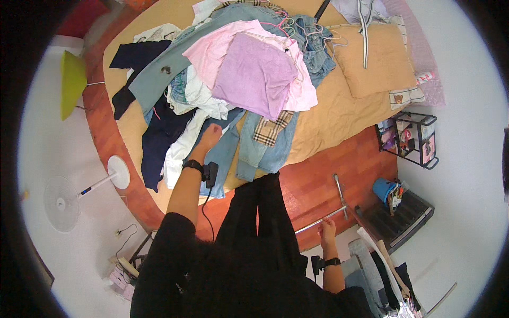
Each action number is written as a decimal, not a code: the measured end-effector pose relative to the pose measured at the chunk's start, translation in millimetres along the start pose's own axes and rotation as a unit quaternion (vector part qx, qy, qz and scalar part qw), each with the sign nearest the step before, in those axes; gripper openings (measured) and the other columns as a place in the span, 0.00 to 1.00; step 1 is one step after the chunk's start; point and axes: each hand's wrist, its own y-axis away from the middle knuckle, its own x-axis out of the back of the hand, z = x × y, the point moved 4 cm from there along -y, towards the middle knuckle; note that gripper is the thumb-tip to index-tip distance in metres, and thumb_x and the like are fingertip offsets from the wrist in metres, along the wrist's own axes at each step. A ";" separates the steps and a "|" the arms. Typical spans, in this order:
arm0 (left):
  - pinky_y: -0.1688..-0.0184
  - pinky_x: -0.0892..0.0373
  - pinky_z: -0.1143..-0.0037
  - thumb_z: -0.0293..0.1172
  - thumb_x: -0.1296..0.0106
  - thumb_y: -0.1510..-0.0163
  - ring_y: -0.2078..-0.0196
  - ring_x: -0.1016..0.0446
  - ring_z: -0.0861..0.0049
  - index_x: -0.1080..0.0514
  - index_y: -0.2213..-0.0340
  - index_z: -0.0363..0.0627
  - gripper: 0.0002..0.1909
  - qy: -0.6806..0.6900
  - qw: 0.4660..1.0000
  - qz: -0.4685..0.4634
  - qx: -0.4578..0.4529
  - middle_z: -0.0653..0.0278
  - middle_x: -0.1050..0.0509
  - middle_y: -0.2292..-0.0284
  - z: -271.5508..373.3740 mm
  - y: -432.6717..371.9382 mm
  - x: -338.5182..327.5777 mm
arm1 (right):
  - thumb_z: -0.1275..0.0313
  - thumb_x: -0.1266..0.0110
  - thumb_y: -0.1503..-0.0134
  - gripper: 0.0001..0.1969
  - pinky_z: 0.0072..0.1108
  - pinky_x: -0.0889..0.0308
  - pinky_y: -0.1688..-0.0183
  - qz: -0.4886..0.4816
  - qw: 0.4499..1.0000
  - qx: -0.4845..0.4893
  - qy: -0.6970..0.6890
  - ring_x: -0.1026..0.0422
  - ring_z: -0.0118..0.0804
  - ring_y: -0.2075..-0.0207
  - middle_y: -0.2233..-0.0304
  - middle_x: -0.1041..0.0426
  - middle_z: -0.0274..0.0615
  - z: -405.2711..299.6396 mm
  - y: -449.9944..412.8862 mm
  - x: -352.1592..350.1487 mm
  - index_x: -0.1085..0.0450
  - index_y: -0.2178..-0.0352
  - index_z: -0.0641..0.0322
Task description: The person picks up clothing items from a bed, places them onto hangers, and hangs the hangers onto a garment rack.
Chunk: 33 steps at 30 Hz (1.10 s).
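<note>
My left hand [210, 136], loosely curled, is over blue jeans [226, 151] at the near edge of a clothes heap. Whether it pinches any cloth cannot be made out. My right hand [327, 230] is low on the right with bent fingers, overlapping a metal rail [314, 225] in view; I cannot tell if it touches the rail. On top of the heap lies a lilac cloth [256, 75] over a pink garment [210, 51]. Navy garments [163, 135], a white garment [177, 161] and a checked cloth [272, 129] lie around it. Several hangers [284, 26] show at the back.
The heap rests on a bed with a tan sheet [322, 127] and a pillow [377, 59]. A white fan [118, 172] stands left. Right are a black cart [409, 137], a blue bucket [383, 189] on a dark case [397, 218], and hanging clothes [368, 270].
</note>
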 end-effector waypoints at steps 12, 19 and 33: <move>0.49 0.38 0.63 0.40 0.44 0.53 0.52 0.34 0.50 0.40 0.51 0.29 0.33 -0.188 0.959 0.188 -0.092 0.39 0.33 0.56 32.7 -155.9 24.6 | 0.78 0.51 0.50 0.13 0.14 0.38 0.75 -0.069 0.973 0.091 0.200 0.34 0.22 0.75 0.74 0.34 0.31 -24.1 -28.3 -38.8 0.33 0.60 0.61; 0.50 0.35 0.65 0.43 0.41 0.58 0.52 0.31 0.50 0.41 0.50 0.28 0.40 -0.118 0.979 0.165 -0.010 0.38 0.33 0.54 51.0 -191.7 -21.9 | 0.80 0.51 0.50 0.12 0.15 0.37 0.68 -0.090 0.964 0.097 0.229 0.34 0.23 0.70 0.71 0.33 0.33 -27.1 -42.9 -42.2 0.33 0.61 0.64; 0.60 0.33 0.73 0.39 0.46 0.53 0.62 0.28 0.71 0.31 0.58 0.31 0.25 0.122 0.990 0.049 0.046 0.54 0.26 0.64 113.0 -29.2 -36.0 | 0.73 0.51 0.45 0.04 0.16 0.41 0.72 -0.129 0.970 0.146 0.145 0.40 0.20 0.74 0.76 0.39 0.28 -31.2 -132.7 -105.9 0.35 0.69 0.63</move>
